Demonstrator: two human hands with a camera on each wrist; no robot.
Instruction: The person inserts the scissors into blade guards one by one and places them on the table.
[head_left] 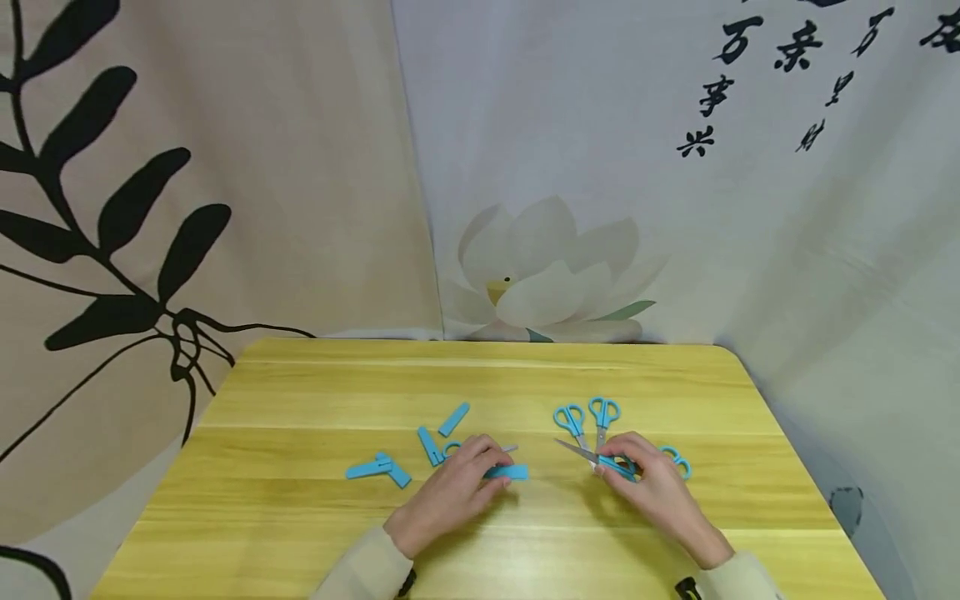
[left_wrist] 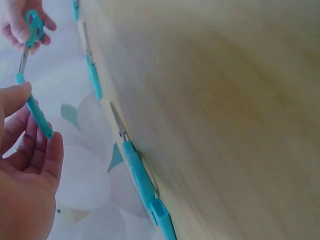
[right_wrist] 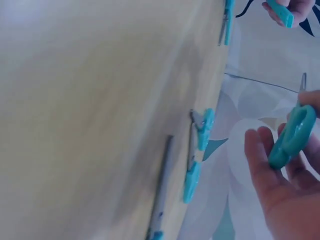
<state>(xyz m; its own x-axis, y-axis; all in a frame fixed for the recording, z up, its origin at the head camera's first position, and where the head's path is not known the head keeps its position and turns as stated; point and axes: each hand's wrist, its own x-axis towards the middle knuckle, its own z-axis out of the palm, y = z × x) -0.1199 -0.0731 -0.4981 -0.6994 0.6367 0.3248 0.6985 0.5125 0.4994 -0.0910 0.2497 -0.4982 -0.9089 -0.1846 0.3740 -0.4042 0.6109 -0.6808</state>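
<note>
My left hand [head_left: 459,483] pinches a flat blue blade cover [head_left: 512,472] between thumb and fingers, just above the table. In the left wrist view the cover [left_wrist: 37,111] lies across the fingertips. My right hand [head_left: 660,487] grips a pair of scissors [head_left: 617,468] by their blue handles, the bare metal blades pointing left toward the cover. Between the two is a gap in the head view. Another pair of scissors [head_left: 451,447] lies behind my left hand, which partly hides it. In the right wrist view the held scissors' handle loops [right_wrist: 295,134] sit against my fingers.
Two pairs of scissors, one left [head_left: 572,418] and one right [head_left: 603,412], lie beyond my right hand. Another handle [head_left: 677,461] shows beside it. Several blue covers lie left, including one [head_left: 367,470] and a farther one [head_left: 453,419]. The wooden table [head_left: 300,533] meets hanging cloth behind.
</note>
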